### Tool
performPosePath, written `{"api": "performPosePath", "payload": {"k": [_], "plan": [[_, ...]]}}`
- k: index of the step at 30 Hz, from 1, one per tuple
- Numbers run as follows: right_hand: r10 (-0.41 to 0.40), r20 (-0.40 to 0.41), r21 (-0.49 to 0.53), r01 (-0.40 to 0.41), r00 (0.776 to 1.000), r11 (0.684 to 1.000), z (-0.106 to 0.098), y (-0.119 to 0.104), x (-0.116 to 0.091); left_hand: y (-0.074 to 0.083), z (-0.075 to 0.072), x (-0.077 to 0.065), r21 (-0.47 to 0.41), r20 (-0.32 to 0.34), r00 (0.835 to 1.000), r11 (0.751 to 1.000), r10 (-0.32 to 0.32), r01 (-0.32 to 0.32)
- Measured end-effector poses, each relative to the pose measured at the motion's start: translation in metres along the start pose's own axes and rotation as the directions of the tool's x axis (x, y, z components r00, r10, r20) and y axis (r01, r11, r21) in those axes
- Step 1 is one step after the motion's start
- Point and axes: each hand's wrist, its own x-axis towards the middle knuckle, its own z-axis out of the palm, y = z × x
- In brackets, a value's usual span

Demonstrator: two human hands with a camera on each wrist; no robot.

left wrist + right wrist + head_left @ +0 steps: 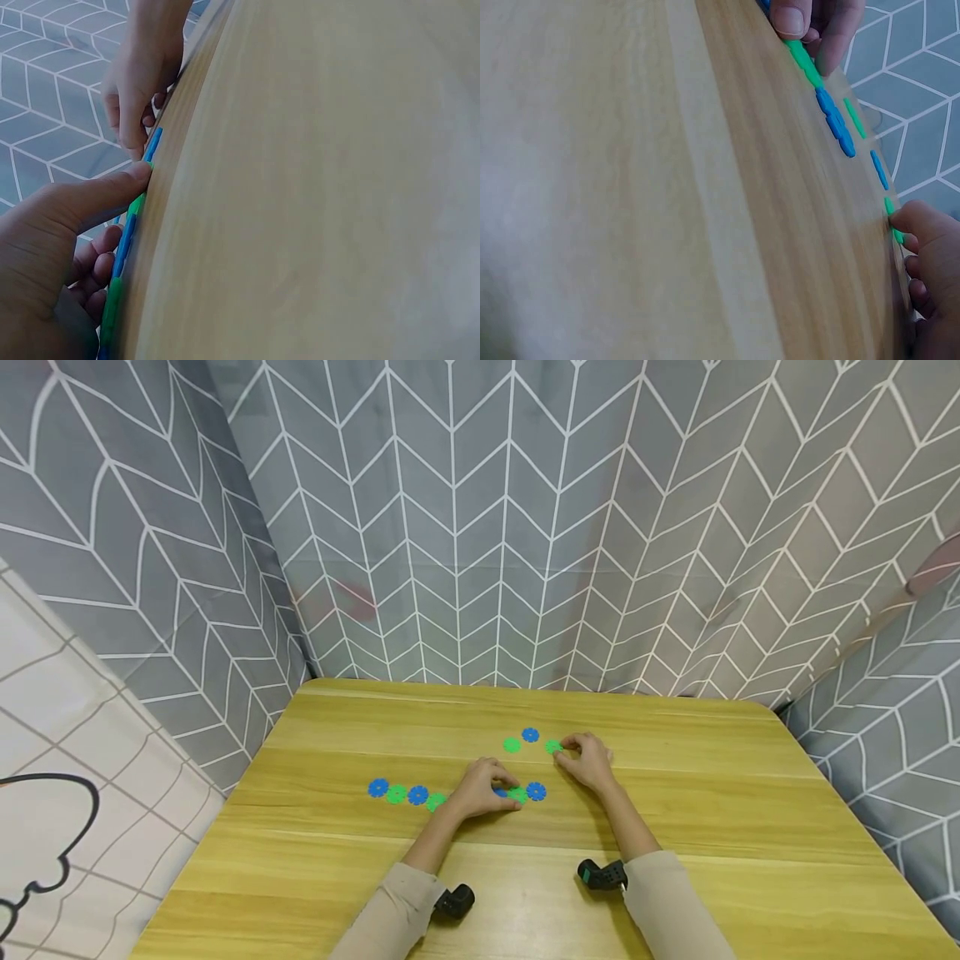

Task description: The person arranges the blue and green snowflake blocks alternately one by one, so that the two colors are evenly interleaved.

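Observation:
A row of flat notched plastic discs, alternating blue and green, lies on the wooden table (675,810). My left hand (472,791) reaches over the row and covers its middle. Its thumb and index finger hold a green disc (517,795) by opposite edges, beside the blue disc (536,791) at the right end. Farther back, the right hand (588,762) pinches the right edge of another green disc (552,747), which looks flat on the table. Near that one lie a loose blue disc (530,735) and a loose green disc (512,745).
The row's left part shows a blue disc (378,787) at its end, then a green disc (396,793) and others. Grey patterned curtains (480,527) hang behind the table's back edge and at the sides. Each wrist wears a small black camera (455,902).

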Motion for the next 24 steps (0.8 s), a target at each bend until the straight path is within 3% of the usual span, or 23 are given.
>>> {"api": "performPosePath", "payload": {"k": [17,24], "plan": [[-0.015,-0.016,0.011,0.015,1.0,1.0,0.0007,0.0019,-0.0019,0.0003,0.0004,0.0006,0.007,0.013,1.0,1.0,-0.012,0.012],[-0.004,-0.016,-0.003,0.004,1.0,1.0,0.0003,0.0002,-0.0025,-0.0024,0.0005,0.0014,0.005,0.001,1.0,1.0,0.021,-0.021]]}}
